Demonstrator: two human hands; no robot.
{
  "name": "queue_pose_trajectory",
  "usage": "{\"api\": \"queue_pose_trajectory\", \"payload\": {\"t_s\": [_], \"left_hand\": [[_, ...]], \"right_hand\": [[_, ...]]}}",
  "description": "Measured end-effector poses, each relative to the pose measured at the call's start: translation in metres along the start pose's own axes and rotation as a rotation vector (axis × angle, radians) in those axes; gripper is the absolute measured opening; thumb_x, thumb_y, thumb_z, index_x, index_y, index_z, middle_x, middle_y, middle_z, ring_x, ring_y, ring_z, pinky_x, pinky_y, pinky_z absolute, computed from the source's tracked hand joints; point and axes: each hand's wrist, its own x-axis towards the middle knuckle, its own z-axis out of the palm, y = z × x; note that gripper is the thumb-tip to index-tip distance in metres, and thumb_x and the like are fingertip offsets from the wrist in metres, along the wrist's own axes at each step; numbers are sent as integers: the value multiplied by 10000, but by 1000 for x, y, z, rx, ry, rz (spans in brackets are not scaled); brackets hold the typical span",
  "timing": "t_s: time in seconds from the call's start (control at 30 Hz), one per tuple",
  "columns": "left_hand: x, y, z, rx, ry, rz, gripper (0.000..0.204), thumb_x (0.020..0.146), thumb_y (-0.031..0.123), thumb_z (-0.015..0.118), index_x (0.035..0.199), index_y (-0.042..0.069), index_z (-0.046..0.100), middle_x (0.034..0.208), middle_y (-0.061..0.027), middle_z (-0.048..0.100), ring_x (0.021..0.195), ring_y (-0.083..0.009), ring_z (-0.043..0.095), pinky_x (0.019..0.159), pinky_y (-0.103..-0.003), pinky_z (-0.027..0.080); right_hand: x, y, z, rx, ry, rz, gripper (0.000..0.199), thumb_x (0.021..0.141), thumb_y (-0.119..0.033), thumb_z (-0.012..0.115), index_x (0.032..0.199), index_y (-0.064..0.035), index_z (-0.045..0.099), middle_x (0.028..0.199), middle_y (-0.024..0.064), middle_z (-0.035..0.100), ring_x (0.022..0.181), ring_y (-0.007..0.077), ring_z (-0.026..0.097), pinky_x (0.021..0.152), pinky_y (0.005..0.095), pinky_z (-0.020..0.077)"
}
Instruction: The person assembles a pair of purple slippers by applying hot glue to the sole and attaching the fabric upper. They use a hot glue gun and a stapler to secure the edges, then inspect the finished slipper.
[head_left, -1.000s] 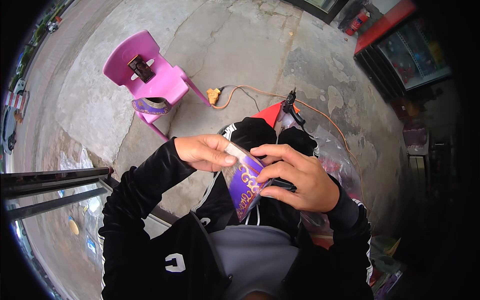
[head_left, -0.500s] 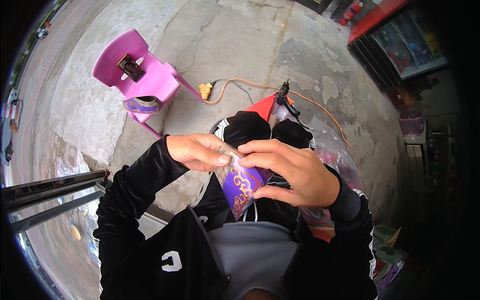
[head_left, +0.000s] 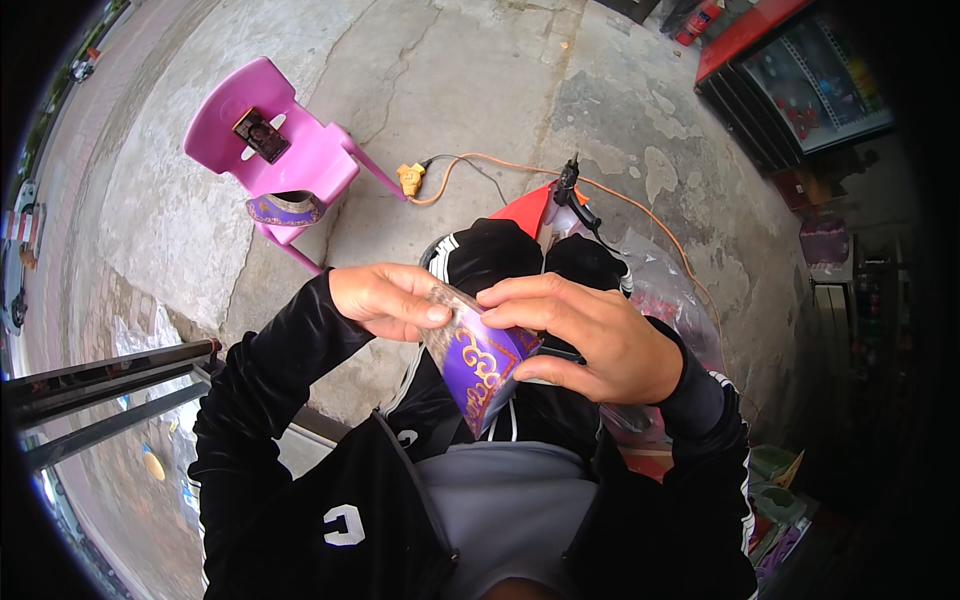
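Above my lap I hold a purple printed piece with gold swirls and a brownish fur-like or grey-brown strip along one side; it looks bent or folded, and its exact kind I cannot tell. My left hand pinches its upper left edge between thumb and fingers. At its right side, my right hand grips it, fingers over the top edge and thumb lower down. Beyond my knees lies a black glue gun on something red, its nozzle pointing away from me.
A pink plastic chair at the left bears a dark printed box and a curved purple band. An orange cord with a yellow socket crosses the concrete floor. Plastic bags lie right of my knees; a red-topped glass-door fridge stands far right.
The purple piece has turned slightly in my grip, showing more of its face. My left hand has shifted a little to the left; the right thumb has moved slightly up.
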Motion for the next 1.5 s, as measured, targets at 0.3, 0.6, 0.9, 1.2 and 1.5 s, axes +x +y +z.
{"api": "queue_pose_trajectory", "payload": {"t_s": [0.3, 0.6, 0.9, 1.2, 1.5], "left_hand": [[2, -6, -1, -33, 0, -11, 465, 1057, 191, 516, 1405, -114, 473, 1416, -193, 556, 1345, -264, 496, 1163, -412, 342], [5, -11, -2, -12, -88, -1, 414, 1065, 169, 497, 1391, -87, 502, 1401, -175, 573, 1322, -249, 521, 1147, -401, 370], [4, -7, 0, -33, -30, -23, 406, 1067, 161, 490, 1392, -83, 501, 1380, -164, 586, 1305, -239, 538, 1135, -397, 388], [8, -6, 12, -55, 53, 10, 445, 1064, 178, 503, 1411, -99, 470, 1411, -180, 559, 1337, -250, 509, 1148, -404, 375], [1, 47, 118, 228, 499, 439, 497, 1075, 239, 485, 1448, -86, 432, 1386, -167, 580, 1283, -217, 554, 1111, -351, 407]], "right_hand": [[2, -3, 1, -47, 10, 16, 465, 851, -193, 741, 1281, -105, 585, 1261, 68, 624, 1015, 280, 673, 712, 345, 564], [3, -9, 0, -67, -53, -14, 453, 822, -188, 760, 1240, -116, 600, 1288, 37, 588, 952, 242, 677, 660, 319, 555], [3, -16, -5, -93, -91, 22, 429, 781, -158, 804, 1168, -87, 634, 1322, 90, 581, 896, 240, 677, 725, 330, 559], [1, -14, -11, -93, -151, 95, 483, 783, -173, 813, 1214, -74, 618, 1353, 116, 569, 990, 264, 673, 783, 335, 560], [-1, 0, -52, 84, 342, -28, 814, 832, -388, 812, 1447, -9, 437, 1493, 194, 461, 1366, 332, 482, 1117, 435, 383]]}}
